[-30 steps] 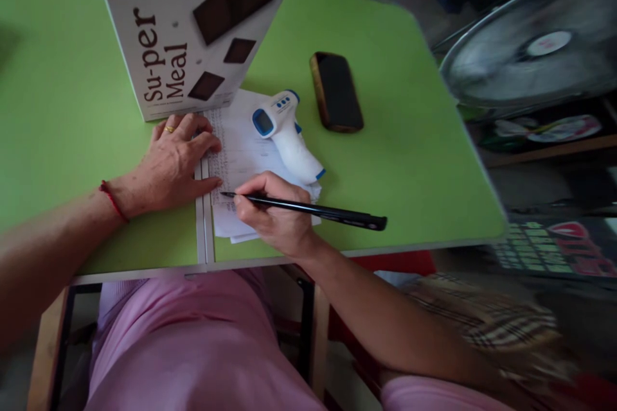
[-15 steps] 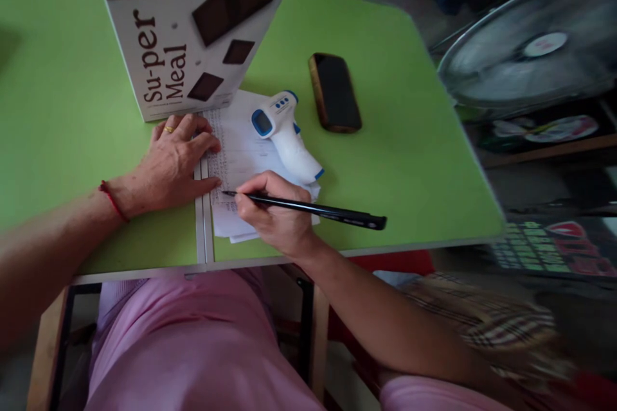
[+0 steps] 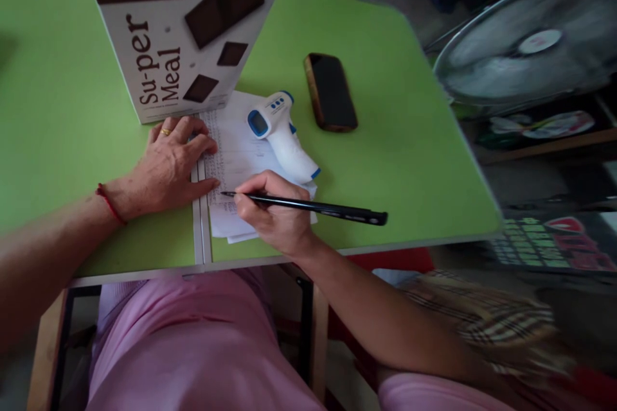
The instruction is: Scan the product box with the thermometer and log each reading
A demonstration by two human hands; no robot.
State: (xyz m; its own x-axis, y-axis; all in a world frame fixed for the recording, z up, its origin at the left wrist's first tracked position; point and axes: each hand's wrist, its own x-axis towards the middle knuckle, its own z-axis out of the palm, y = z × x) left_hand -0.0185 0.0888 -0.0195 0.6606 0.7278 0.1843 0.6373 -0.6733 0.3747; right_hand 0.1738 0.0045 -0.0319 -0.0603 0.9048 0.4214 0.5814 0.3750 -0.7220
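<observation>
My right hand point(image 3: 277, 215) grips a black pen point(image 3: 332, 210) with its tip low over handwritten lines on the white papers point(image 3: 234, 164). Whether the tip touches the sheet I cannot tell. My left hand point(image 3: 173, 160) rests flat, fingers apart, across the metal strip of the green table and the left edge of the papers; a ring and a red bracelet show on it. On the papers lies a white and blue infrared thermometer point(image 3: 284, 141). A white "NutriMotion Su-per Meal" box point(image 3: 164, 19) stands just beyond my left fingers.
A phone in a brown case point(image 3: 331, 91) lies right of the thermometer on the green table point(image 3: 400, 160). Past the table's right edge stands a large fan point(image 3: 525, 45). Checked cloth point(image 3: 501, 314) hangs or lies below at the right.
The view has shifted slightly, so the table things sit a little further left. The pen tip has moved a touch rightward over the paper. My left hand stays in place.
</observation>
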